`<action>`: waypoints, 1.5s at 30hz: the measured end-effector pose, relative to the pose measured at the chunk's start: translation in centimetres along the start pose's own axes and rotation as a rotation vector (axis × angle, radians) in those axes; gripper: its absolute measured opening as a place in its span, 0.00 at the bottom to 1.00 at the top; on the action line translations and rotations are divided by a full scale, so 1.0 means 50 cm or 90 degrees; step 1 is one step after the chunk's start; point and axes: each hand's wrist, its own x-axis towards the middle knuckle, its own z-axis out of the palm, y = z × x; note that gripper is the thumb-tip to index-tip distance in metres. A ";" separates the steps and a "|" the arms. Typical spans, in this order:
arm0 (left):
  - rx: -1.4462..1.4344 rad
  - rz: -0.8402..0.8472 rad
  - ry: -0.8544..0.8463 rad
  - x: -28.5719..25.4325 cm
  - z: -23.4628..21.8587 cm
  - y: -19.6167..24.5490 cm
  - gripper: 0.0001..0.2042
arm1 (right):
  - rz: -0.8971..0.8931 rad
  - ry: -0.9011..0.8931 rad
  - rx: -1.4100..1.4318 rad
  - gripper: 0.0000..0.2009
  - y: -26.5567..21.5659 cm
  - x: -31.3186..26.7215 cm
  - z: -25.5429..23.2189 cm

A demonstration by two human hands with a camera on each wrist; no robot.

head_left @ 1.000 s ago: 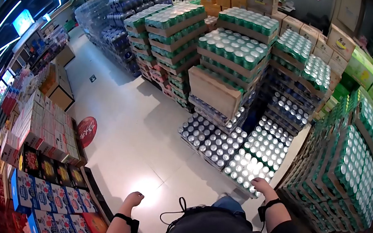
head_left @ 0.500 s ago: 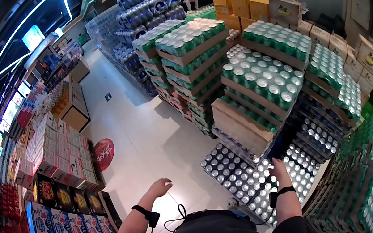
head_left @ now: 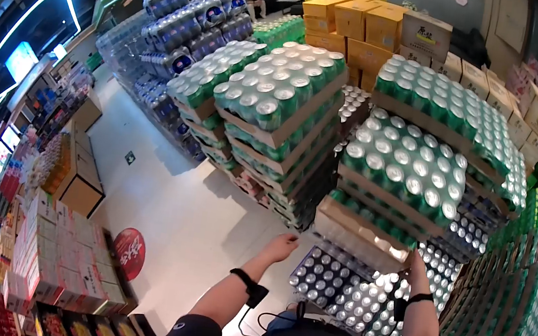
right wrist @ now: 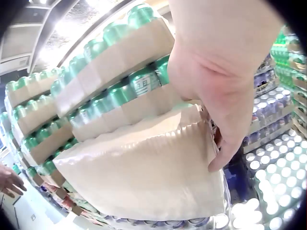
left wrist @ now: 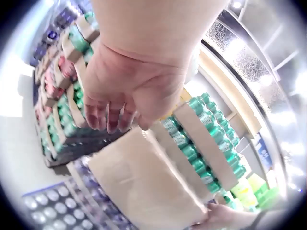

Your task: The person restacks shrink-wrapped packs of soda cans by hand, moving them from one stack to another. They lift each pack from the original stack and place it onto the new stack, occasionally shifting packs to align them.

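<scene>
A plain brown cardboard pack (head_left: 356, 230) wrapped in shiny film juts from a stack. Trays of green cans (head_left: 404, 163) rise behind and above it; dark blue packs (right wrist: 165, 222) lie beneath. My right hand (head_left: 418, 268) is at the pack's right end, fingertips touching its front corner in the right wrist view. Farther left, my left hand (head_left: 283, 246) hangs in front of the stack, fingers loosely bent and nothing in them. The left wrist view shows that hand (left wrist: 132, 91) overlapping the pack's upper edge.
Low trays of silver-topped cans (head_left: 329, 276) cover the floor before me. Another tall stack of green cans (head_left: 276, 93) stands left of the pack, and one (head_left: 513, 292) at right. White boxes (head_left: 68, 253) line the left. Pale tiled floor (head_left: 186, 218) runs between.
I have come closer to the stack. Both hands have moved forward and up; the right has gone from above the low can trays to the brown pack's right end.
</scene>
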 end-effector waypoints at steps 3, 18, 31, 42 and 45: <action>-0.005 0.022 0.039 0.178 0.028 0.025 0.25 | 0.016 0.053 0.066 0.34 0.000 0.034 0.007; -0.064 -0.051 0.077 0.343 0.119 0.090 0.24 | -0.230 0.201 0.092 0.22 0.072 0.044 0.041; -0.309 -0.386 -0.192 0.347 0.118 -0.043 0.23 | -0.045 0.042 0.457 0.22 0.206 -0.104 0.048; -0.305 -0.427 -0.200 0.348 0.126 -0.072 0.24 | 0.167 0.065 -0.037 0.20 0.185 0.115 -0.045; -0.031 -0.253 -0.175 0.315 0.148 -0.173 0.25 | 0.082 0.134 0.088 0.26 0.245 0.109 -0.010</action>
